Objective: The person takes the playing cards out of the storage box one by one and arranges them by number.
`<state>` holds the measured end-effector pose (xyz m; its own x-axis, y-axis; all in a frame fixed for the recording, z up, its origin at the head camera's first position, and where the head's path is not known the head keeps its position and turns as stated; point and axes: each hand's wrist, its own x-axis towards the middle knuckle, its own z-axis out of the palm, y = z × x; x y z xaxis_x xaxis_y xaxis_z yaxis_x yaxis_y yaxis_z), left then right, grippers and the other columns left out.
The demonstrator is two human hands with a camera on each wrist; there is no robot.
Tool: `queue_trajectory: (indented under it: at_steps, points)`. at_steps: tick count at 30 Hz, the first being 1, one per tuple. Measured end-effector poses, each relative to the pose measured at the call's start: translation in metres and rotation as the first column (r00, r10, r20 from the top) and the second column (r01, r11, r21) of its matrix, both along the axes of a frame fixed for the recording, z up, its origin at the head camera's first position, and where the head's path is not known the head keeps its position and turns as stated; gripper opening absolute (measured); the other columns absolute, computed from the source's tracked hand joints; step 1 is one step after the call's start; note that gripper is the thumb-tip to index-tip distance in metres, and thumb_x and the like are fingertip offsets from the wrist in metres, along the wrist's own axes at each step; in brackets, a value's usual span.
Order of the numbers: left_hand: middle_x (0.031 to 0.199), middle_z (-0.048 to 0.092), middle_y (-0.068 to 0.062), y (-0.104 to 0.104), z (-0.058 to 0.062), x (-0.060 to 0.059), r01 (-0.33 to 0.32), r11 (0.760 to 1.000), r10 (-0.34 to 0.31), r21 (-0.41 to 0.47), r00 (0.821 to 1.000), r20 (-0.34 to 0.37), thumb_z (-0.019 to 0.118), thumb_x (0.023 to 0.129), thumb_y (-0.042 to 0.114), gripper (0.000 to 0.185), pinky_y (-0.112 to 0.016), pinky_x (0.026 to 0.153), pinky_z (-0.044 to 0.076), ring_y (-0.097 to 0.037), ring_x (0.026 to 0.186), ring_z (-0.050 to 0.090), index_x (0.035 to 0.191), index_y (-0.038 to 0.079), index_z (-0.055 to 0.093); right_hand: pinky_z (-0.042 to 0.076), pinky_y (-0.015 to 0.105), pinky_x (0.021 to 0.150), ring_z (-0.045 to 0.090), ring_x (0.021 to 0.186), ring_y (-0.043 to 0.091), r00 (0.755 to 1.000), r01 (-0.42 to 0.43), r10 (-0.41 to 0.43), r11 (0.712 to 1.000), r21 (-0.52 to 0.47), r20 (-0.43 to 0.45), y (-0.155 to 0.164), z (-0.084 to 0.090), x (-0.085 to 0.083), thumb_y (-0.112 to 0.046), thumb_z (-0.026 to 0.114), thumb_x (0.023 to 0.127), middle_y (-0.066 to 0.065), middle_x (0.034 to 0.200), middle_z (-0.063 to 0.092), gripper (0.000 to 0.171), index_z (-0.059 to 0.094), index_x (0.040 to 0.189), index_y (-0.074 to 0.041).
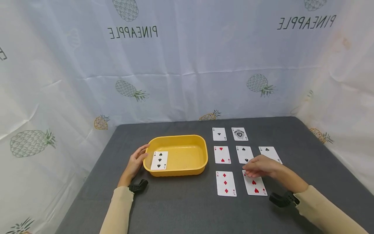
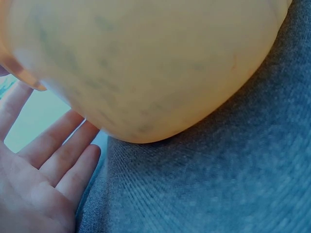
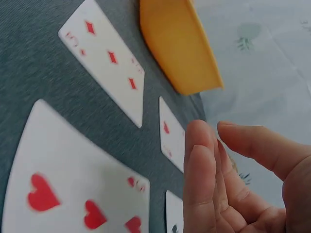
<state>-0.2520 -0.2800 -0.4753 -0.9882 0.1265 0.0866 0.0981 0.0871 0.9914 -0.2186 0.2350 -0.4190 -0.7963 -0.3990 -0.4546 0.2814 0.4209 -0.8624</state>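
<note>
The left hand [image 1: 135, 163] rests with straight fingers against the yellow tray [image 1: 198, 144] at its 9 o'clock rim, steadying it; a three of spades [image 1: 159, 160] lies inside. At 3 o'clock from the tray, the right hand [image 1: 258, 166] hovers, fingers loosely extended and holding nothing, over the three of hearts [image 1: 255, 184]. The pick-up step seems in hand, and the next move likely calls for pinching that card's far edge.

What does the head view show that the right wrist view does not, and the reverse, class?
Only the head view shows the left hand against the tub's rim, the three of spades inside, and the club cards.

Only the right wrist view shows the right hand's fingers close up, relaxed and holding nothing.

Both show the yellow tub, the three of diamonds and the three of hearts.
</note>
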Motion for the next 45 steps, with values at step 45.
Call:
queue_trajectory:
  at_steps: [45]
  points:
    - [0.121, 0.055, 0.017, -0.001, -0.003, -0.002, 0.013, 0.999, -0.012, 0.034, 0.999, -0.034, 0.051, 0.099, 0.014, 0.05, -0.011, 0.087, 0.049, 0.009, 0.109, 0.056, 0.143, -0.006, 0.036, 0.059, 0.026, 0.074, 0.071, 0.073, 0.011, 0.989, -0.01, 0.045, 0.972, -0.236, 0.144, -0.191, 0.041, -0.046, -0.011, 0.058, 0.094, 0.003, 0.082, 0.072, 0.043, 0.052, 0.127, 0.016]
